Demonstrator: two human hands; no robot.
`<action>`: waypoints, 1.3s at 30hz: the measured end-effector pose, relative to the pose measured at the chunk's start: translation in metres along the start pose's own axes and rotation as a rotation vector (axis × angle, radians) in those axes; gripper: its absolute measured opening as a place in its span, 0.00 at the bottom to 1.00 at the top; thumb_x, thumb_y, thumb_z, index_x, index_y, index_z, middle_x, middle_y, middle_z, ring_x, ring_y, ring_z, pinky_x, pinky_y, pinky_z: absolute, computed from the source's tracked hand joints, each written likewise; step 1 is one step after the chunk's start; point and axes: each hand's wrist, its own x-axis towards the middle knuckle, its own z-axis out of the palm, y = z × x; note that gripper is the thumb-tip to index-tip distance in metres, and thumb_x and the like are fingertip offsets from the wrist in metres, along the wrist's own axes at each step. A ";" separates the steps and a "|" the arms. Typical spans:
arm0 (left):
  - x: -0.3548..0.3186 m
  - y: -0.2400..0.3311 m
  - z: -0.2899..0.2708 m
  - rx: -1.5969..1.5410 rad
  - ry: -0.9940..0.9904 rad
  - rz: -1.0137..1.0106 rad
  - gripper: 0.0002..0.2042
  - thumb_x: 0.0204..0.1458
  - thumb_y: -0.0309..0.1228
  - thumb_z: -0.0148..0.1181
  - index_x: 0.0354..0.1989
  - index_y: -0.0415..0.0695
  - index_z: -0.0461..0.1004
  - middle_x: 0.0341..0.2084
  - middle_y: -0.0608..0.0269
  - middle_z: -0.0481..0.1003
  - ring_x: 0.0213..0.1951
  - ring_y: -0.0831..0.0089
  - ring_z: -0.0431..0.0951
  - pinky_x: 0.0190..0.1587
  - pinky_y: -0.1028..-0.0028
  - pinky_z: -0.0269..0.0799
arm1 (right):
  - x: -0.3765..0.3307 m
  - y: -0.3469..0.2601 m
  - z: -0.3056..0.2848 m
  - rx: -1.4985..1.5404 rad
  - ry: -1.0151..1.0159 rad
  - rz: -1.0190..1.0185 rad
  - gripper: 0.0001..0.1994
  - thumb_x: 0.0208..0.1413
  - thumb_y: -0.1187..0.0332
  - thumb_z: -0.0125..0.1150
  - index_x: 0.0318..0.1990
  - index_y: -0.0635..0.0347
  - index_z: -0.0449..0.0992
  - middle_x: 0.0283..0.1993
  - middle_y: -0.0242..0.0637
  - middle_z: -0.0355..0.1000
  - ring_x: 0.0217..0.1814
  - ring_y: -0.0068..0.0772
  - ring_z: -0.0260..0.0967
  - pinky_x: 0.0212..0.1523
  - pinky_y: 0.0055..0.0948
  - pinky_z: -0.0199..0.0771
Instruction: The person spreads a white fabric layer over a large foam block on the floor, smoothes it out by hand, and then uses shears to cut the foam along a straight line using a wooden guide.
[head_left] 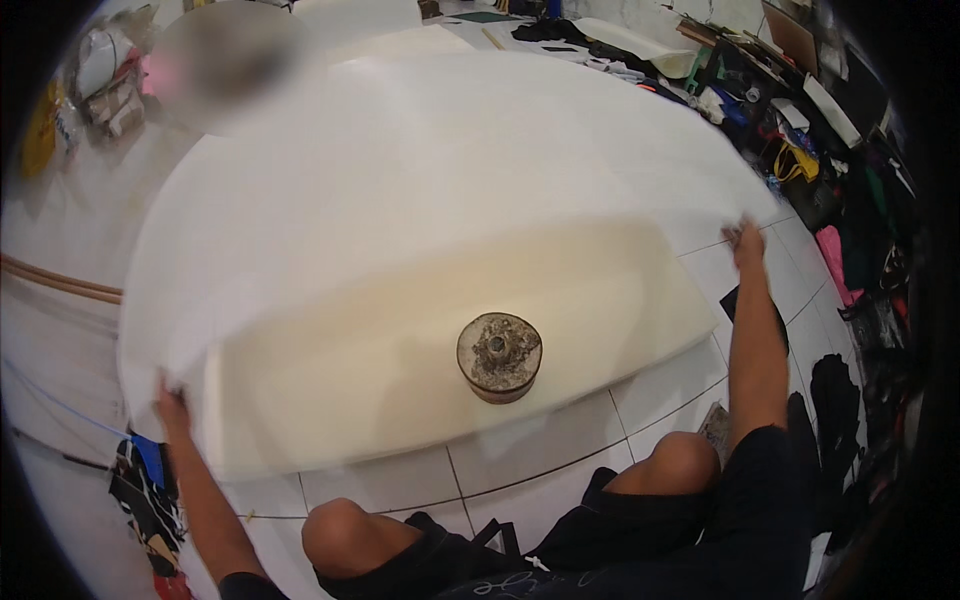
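A large white sheet [450, 140] billows across the middle of the view, its near edge arching over a cream foam slab [330, 370]. My arms are spread wide. My left hand [173, 408] is closed at the sheet's near left edge, and my right hand [744, 243] is closed at its right edge; both are slightly blurred. On the near part of the slab stands a round can-like block [499, 355] with a rough, crusted grey top and a small raised hole in it. Neither hand touches the block. The sheet covers the far part of the slab.
White floor tiles [540, 460] run between the slab and my bent knees. Cluttered bags, cloths and boards [800, 150] line the right wall. Someone blurred [225, 60] is at the far left, near wrapped bundles [110, 80]. Brown poles [60, 280] lie at the left.
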 end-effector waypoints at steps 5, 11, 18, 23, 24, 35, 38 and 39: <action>-0.169 0.086 0.145 -1.148 0.079 -1.246 0.10 0.53 0.34 0.55 0.39 0.41 0.70 0.29 0.63 0.74 0.25 0.71 0.75 0.21 0.77 0.67 | -0.056 0.063 -0.088 -0.405 0.166 0.077 0.15 0.50 0.66 0.49 0.43 0.66 0.68 0.37 0.41 0.67 0.35 0.39 0.69 0.32 0.40 0.76; -0.218 0.059 0.138 -1.145 -0.028 -1.321 0.11 0.51 0.32 0.54 0.41 0.41 0.68 0.32 0.58 0.74 0.34 0.65 0.76 0.32 0.69 0.74 | -0.050 0.093 -0.140 -0.675 0.253 0.104 0.12 0.49 0.65 0.48 0.37 0.63 0.71 0.33 0.40 0.70 0.30 0.34 0.69 0.26 0.37 0.72; -0.241 0.092 0.162 -1.032 0.001 -1.302 0.23 0.47 0.25 0.55 0.53 0.39 0.58 0.41 0.53 0.70 0.39 0.58 0.75 0.38 0.61 0.76 | -0.046 0.118 -0.179 -0.578 0.329 0.160 0.09 0.46 0.67 0.48 0.33 0.59 0.71 0.23 0.34 0.66 0.15 0.29 0.61 0.14 0.29 0.61; -0.267 0.086 0.146 -1.121 0.022 -1.264 0.17 0.52 0.28 0.51 0.49 0.35 0.62 0.42 0.51 0.70 0.44 0.60 0.73 0.48 0.61 0.71 | -0.062 0.142 -0.177 -0.484 0.393 0.221 0.13 0.49 0.67 0.46 0.40 0.62 0.71 0.31 0.38 0.70 0.23 0.34 0.69 0.20 0.33 0.69; -0.266 0.091 0.150 -1.135 0.024 -1.258 0.17 0.53 0.29 0.51 0.49 0.35 0.63 0.42 0.52 0.71 0.45 0.60 0.73 0.50 0.61 0.70 | -0.056 0.141 -0.185 -0.454 0.401 0.213 0.14 0.50 0.66 0.46 0.42 0.64 0.70 0.33 0.40 0.71 0.25 0.36 0.70 0.21 0.34 0.71; -0.242 0.150 0.127 -1.461 0.088 -1.177 0.20 0.53 0.40 0.56 0.50 0.41 0.66 0.45 0.60 0.71 0.48 0.64 0.72 0.50 0.67 0.71 | -0.092 0.152 -0.170 -0.238 0.131 0.353 0.20 0.53 0.54 0.56 0.48 0.57 0.68 0.45 0.39 0.69 0.44 0.39 0.70 0.39 0.39 0.72; -0.254 0.180 0.128 -1.386 -0.038 -1.249 0.18 0.52 0.36 0.57 0.49 0.41 0.66 0.44 0.60 0.71 0.45 0.65 0.73 0.46 0.66 0.72 | -0.131 0.153 -0.148 -0.375 -0.133 0.582 0.26 0.51 0.47 0.58 0.51 0.53 0.66 0.47 0.37 0.69 0.49 0.39 0.67 0.47 0.39 0.67; -0.257 0.179 0.131 -1.353 -0.073 -1.228 0.18 0.51 0.34 0.57 0.49 0.41 0.66 0.43 0.60 0.71 0.44 0.65 0.74 0.45 0.66 0.73 | -0.141 0.153 -0.141 -0.427 -0.232 0.680 0.27 0.51 0.47 0.58 0.52 0.52 0.65 0.48 0.37 0.69 0.51 0.39 0.66 0.49 0.39 0.66</action>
